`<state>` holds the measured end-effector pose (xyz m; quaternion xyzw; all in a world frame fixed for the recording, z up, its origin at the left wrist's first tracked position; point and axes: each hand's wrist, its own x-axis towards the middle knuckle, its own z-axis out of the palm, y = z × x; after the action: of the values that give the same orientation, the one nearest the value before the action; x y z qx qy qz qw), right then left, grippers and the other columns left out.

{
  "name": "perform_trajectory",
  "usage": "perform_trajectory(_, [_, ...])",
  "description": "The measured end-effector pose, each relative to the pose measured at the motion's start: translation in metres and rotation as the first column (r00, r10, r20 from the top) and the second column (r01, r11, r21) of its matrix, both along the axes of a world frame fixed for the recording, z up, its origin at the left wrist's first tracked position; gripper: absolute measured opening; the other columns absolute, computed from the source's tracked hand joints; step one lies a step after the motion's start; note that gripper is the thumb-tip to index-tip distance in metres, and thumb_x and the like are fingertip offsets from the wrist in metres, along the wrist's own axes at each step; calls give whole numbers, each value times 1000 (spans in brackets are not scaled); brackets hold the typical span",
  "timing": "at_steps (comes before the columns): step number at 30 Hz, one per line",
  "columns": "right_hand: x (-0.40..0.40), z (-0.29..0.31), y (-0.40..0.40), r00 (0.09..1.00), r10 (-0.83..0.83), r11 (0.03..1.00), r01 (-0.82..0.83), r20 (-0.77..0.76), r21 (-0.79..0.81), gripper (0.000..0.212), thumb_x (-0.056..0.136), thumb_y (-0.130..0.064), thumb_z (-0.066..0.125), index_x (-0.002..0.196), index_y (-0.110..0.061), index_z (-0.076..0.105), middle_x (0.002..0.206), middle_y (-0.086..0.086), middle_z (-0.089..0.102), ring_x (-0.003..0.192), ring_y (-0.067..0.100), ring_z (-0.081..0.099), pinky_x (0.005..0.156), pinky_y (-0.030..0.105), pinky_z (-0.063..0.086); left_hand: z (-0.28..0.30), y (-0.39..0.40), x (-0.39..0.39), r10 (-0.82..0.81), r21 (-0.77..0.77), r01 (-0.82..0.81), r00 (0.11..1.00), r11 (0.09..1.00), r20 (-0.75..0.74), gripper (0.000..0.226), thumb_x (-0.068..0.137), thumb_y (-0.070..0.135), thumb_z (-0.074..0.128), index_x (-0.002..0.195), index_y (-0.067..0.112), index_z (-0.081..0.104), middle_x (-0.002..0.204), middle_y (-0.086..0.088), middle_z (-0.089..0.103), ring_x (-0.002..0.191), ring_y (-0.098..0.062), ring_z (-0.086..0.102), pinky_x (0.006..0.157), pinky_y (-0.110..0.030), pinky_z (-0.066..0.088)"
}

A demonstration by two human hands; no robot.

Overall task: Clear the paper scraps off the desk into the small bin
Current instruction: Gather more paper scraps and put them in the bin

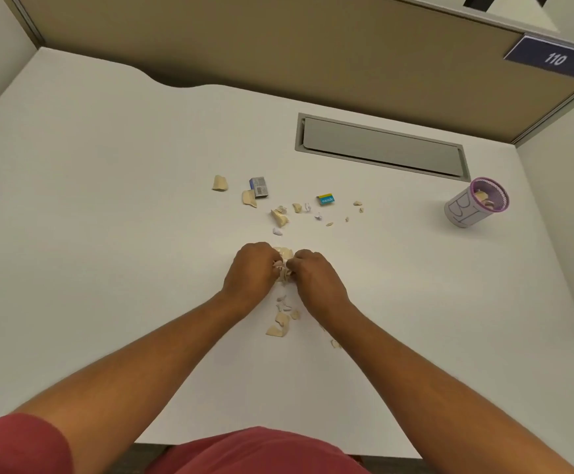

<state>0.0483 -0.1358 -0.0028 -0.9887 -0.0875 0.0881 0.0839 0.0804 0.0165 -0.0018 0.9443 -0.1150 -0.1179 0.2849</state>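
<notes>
My left hand (253,268) and my right hand (314,273) meet at the middle of the white desk (107,217), both closed on a bunch of beige paper scraps (284,265) between them. More torn scraps lie just below the hands (280,323) and in a loose scatter beyond them (280,217). One larger beige piece (220,183) lies farther left. The small bin (473,203), a purple mesh cup wrapped in white paper, stands at the right with scraps inside it.
A small grey-blue box (259,187) and a blue-and-yellow box (325,199) lie among the far scraps. A grey cable hatch (381,147) is set into the desk behind them. Brown partition walls close the back, and a white panel the right.
</notes>
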Motion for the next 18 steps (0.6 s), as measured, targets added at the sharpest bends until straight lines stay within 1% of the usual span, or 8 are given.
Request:
perform_trajectory(2, [1, -3, -8, 1000, 10, 1000, -11, 13, 22, 16, 90, -3, 55, 82, -11, 66, 83, 4, 57, 79, 21, 51, 64, 35, 41, -1, -3, 0, 88, -124, -96, 994, 988, -66, 12, 88, 12, 72, 81, 11, 82, 79, -4, 76, 70, -18, 63, 56, -21, 33])
perform_trajectory(4, [1, -2, -19, 990, -139, 961, 138, -11, 241, 17, 90, -7, 58, 86, -11, 74, 82, 6, 71, 75, 24, 59, 66, 36, 45, -1, -9, 0, 169, -248, -203, 974, 947, -153, 6, 83, 12, 78, 83, 13, 85, 72, 1, 76, 62, -11, 59, 57, -23, 38])
perform_trajectory(5, [1, -1, -26, 967, -249, 889, 251, -56, 382, 15, 88, -10, 61, 84, -10, 76, 79, 9, 74, 72, 29, 62, 65, 39, 48, -1, -13, 1, 208, -295, -262, 957, 919, -201, 6, 81, 12, 80, 83, 15, 85, 70, 4, 75, 61, -7, 60, 58, -23, 41])
perform_trajectory(8, [1, 6, -56, 817, -496, 516, 550, -293, 657, 9, 82, -17, 73, 83, -13, 81, 77, 8, 78, 77, 29, 73, 73, 38, 58, 1, -30, 2, 322, -427, -501, 846, 752, -425, 11, 82, 13, 83, 91, 19, 86, 83, 6, 81, 74, -10, 75, 69, -24, 56])
perform_trajectory(11, [2, 15, -90, 685, -471, 80, 660, -555, 747, 8, 81, -9, 82, 88, -10, 84, 90, 6, 82, 91, 28, 78, 89, 37, 63, 6, -53, 4, 252, -553, -668, 722, 498, -645, 11, 84, 7, 84, 95, 10, 84, 90, -8, 83, 80, -24, 80, 80, -33, 65])
perform_trajectory(13, [2, 25, -115, 672, -430, -84, 635, -603, 768, 13, 83, -2, 81, 95, 1, 82, 100, 12, 81, 90, 27, 76, 85, 32, 63, 13, -75, 8, 191, -601, -697, 700, 392, -688, 12, 84, 2, 83, 96, 4, 82, 93, -9, 83, 81, -24, 80, 78, -28, 65])
perform_trajectory(15, [2, 38, -142, 671, -426, -155, 607, -607, 780, 14, 84, 0, 80, 97, 5, 80, 106, 17, 79, 82, 24, 74, 79, 26, 62, 22, -99, 11, 138, -636, -697, 703, 332, -698, 10, 85, 1, 83, 94, 2, 82, 92, -6, 83, 82, -22, 80, 76, -23, 64])
perform_trajectory(18, [6, 57, -191, 663, -481, -172, 570, -574, 803, 16, 85, 0, 79, 100, 6, 78, 105, 21, 78, 75, 24, 71, 76, 22, 61, 37, -141, 21, 73, -666, -684, 712, 297, -699, 7, 84, 0, 83, 91, 1, 81, 92, -6, 82, 83, -20, 78, 77, -21, 63])
